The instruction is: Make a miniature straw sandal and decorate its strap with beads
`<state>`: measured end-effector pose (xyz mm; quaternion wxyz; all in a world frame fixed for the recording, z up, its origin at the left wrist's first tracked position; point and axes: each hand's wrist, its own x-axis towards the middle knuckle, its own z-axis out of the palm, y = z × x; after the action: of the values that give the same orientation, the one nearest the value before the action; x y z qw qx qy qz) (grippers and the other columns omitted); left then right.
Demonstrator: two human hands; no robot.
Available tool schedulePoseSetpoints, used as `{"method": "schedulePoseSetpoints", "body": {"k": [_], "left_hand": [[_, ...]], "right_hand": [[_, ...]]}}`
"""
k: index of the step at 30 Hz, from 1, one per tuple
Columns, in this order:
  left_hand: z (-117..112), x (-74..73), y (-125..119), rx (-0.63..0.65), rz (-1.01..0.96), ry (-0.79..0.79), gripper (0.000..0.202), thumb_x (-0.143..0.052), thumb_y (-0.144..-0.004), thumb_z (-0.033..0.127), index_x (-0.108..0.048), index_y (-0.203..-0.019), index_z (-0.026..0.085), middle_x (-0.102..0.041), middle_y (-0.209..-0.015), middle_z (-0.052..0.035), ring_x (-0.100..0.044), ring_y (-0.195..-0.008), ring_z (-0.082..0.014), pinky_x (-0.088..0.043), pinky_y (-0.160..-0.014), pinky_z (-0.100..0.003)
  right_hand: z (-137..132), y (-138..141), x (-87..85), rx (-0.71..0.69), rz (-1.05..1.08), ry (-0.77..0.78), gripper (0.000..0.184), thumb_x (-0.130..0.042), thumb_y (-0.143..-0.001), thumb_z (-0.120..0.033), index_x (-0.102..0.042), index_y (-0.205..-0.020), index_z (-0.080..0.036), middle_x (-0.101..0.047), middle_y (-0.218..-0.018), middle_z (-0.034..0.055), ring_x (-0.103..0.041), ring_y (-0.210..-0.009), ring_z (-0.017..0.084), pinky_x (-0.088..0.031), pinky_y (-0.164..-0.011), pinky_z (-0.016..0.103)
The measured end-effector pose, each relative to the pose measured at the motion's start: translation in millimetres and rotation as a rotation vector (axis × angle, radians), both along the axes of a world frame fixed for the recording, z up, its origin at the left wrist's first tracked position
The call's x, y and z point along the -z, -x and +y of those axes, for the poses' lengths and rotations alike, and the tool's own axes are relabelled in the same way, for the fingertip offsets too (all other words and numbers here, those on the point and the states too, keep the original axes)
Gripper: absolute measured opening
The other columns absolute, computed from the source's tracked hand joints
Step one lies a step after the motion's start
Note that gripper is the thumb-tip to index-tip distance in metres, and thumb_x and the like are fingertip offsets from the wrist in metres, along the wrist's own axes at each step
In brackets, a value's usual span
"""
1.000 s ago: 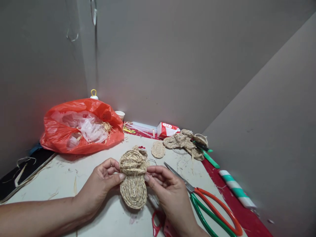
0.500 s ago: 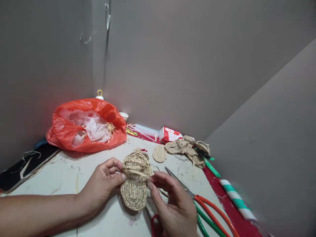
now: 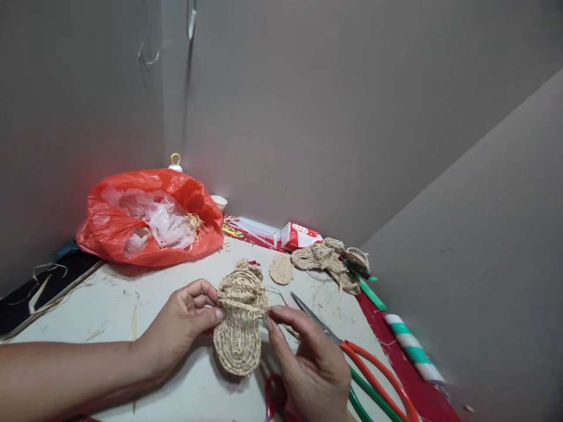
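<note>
A small woven straw slipper point(image 3: 237, 337) is held over the table, its coiled sole facing me and braided bands crossing its upper half. My left hand point(image 3: 187, 313) grips its left edge between thumb and curled fingers. On the other side, my right hand point(image 3: 308, 357) pinches the end of a braided band at the slipper's right edge. Red beads point(image 3: 254, 264) show just behind the slipper's top. Scissors point(image 3: 347, 346) with orange and green handles lie beside my right hand. Partly under that hand is a dark red handle point(image 3: 273, 394); the rest of it is hidden.
An orange plastic bag point(image 3: 109, 234) with straw scraps stands at the back left. A straw oval point(image 3: 281, 269) and several woven straw pieces point(image 3: 319, 258) lie at the back right, near a red-and-white box point(image 3: 301, 236). A green-and-white roll point(image 3: 413, 346) sits along the right edge.
The camera view has shifted slightly. My right hand's fingertips have drawn the band's end a little outward from the slipper's right edge; my left hand keeps its grip.
</note>
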<state>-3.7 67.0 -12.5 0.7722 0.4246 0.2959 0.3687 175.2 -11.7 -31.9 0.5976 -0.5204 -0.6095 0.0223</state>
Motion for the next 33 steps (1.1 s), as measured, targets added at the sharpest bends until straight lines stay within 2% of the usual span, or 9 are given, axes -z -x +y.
{"method": "schedulePoseSetpoints", "body": {"k": [6, 9, 13, 16, 19, 22, 27, 30, 33], "left_hand": [[1, 1.0, 0, 0.025, -0.013, 0.046, 0.030, -0.077, -0.071, 0.022, -0.049, -0.079, 0.018, -0.060, -0.067, 0.0046, -0.054, -0.058, -0.0085, -0.042, -0.058, -0.021], [2, 3.5, 1, 0.027, 0.000, 0.060, 0.029, -0.076, -0.072, 0.020, -0.048, -0.081, 0.019, -0.062, -0.070, 0.0034, -0.057, -0.060, -0.0099, -0.044, -0.059, -0.022], [2, 3.3, 2, 0.034, 0.029, 0.051, 0.026, -0.074, -0.075, 0.019, -0.049, -0.082, 0.019, -0.064, -0.073, 0.0017, -0.059, -0.063, -0.0102, -0.046, -0.061, -0.023], [3, 0.6, 1, 0.047, 0.054, 0.060, 0.025, -0.073, -0.076, 0.018, -0.048, -0.083, 0.018, -0.065, -0.076, 0.0007, -0.061, -0.068, -0.0119, -0.049, -0.066, -0.026], [3, -1.4, 0, 0.051, 0.074, 0.074, 0.026, -0.072, -0.077, 0.018, -0.047, -0.083, 0.019, -0.066, -0.078, 0.0002, -0.063, -0.070, -0.0137, -0.051, -0.069, -0.029], [4, -1.2, 0, 0.038, 0.089, 0.066, 0.026, -0.072, -0.077, 0.019, -0.047, -0.083, 0.019, -0.065, -0.076, 0.0009, -0.062, -0.068, -0.0136, -0.050, -0.069, -0.030], [11, 0.8, 1, -0.039, 0.155, 0.007, 0.024, -0.073, -0.074, 0.021, -0.050, -0.080, 0.017, -0.058, -0.065, 0.0049, -0.053, -0.058, -0.0082, -0.042, -0.058, -0.020], [16, 2.4, 0, -0.083, 0.196, -0.028, 0.023, -0.073, -0.074, 0.022, -0.051, -0.079, 0.017, -0.053, -0.059, 0.0078, -0.046, -0.053, -0.0052, -0.035, -0.054, -0.017], [21, 4.2, -1, -0.092, 0.260, -0.062, 0.021, -0.072, -0.073, 0.023, -0.052, -0.078, 0.016, -0.051, -0.056, 0.0084, -0.042, -0.051, -0.0045, -0.032, -0.051, -0.017]], "right_hand": [[3, 0, -2.2, -0.036, 0.118, 0.085, 0.025, -0.064, -0.083, -0.010, -0.065, -0.101, -0.028, -0.068, -0.097, 0.0018, -0.064, -0.091, 0.015, -0.053, -0.083, 0.029], [8, -1, -6.8, -0.056, 0.380, 0.238, 0.017, -0.070, -0.080, -0.020, -0.066, -0.096, -0.025, -0.068, -0.094, 0.0026, -0.066, -0.086, 0.015, -0.055, -0.078, 0.027], [14, -3, -12.2, -0.200, 0.776, 0.457, 0.028, -0.082, -0.067, -0.027, -0.067, -0.090, -0.021, -0.071, -0.085, 0.0019, -0.066, -0.075, 0.013, -0.055, -0.072, 0.024], [18, -5, -10.9, -0.284, 0.867, 0.559, 0.027, -0.083, -0.064, -0.031, -0.071, -0.085, -0.019, -0.071, -0.074, 0.0006, -0.063, -0.064, 0.011, -0.052, -0.065, 0.023], [21, -7, -7.9, -0.303, 0.847, 0.602, 0.026, -0.082, -0.064, -0.034, -0.073, -0.081, -0.016, -0.067, -0.061, -0.0006, -0.058, -0.056, 0.010, -0.049, -0.057, 0.023], [23, -9, -8.1, -0.311, 0.799, 0.615, 0.026, -0.080, -0.066, -0.037, -0.072, -0.080, -0.016, -0.065, -0.057, -0.0011, -0.056, -0.054, 0.011, -0.048, -0.057, 0.025], [20, -10, -16.7, -0.266, 0.651, 0.621, 0.015, -0.076, -0.070, -0.030, -0.070, -0.075, -0.017, -0.065, -0.064, -0.0021, -0.055, -0.059, 0.010, -0.044, -0.059, 0.023], [18, -14, -18.9, -0.183, 0.393, 0.566, 0.008, -0.067, -0.078, -0.026, -0.068, -0.077, -0.018, -0.065, -0.070, -0.0005, -0.058, -0.065, 0.013, -0.046, -0.063, 0.026], [19, -22, -18.6, -0.084, -0.005, 0.385, 0.009, -0.057, -0.085, -0.021, -0.066, -0.083, -0.020, -0.067, -0.078, 0.0029, -0.062, -0.075, 0.017, -0.050, -0.070, 0.031]]}}
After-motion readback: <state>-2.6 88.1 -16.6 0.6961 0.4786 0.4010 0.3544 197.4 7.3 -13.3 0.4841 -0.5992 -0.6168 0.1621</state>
